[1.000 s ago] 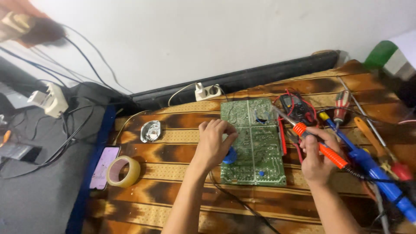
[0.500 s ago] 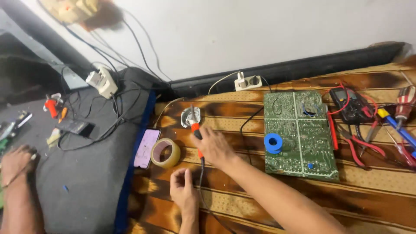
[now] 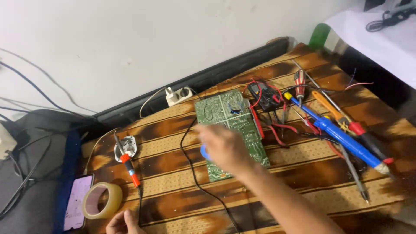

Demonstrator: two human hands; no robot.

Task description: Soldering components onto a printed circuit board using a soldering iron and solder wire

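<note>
The right hand is lying, blurred, over the green circuit board in the middle of the striped desk, and its grip is closing around a small blue object at its 9 o'clock side. The left hand is showing only partly at the 6 o'clock edge, touching the black cable of the orange soldering iron, and I cannot tell how wide its grip is. A tape roll is lying just beside this hand, at its 11 o'clock.
</note>
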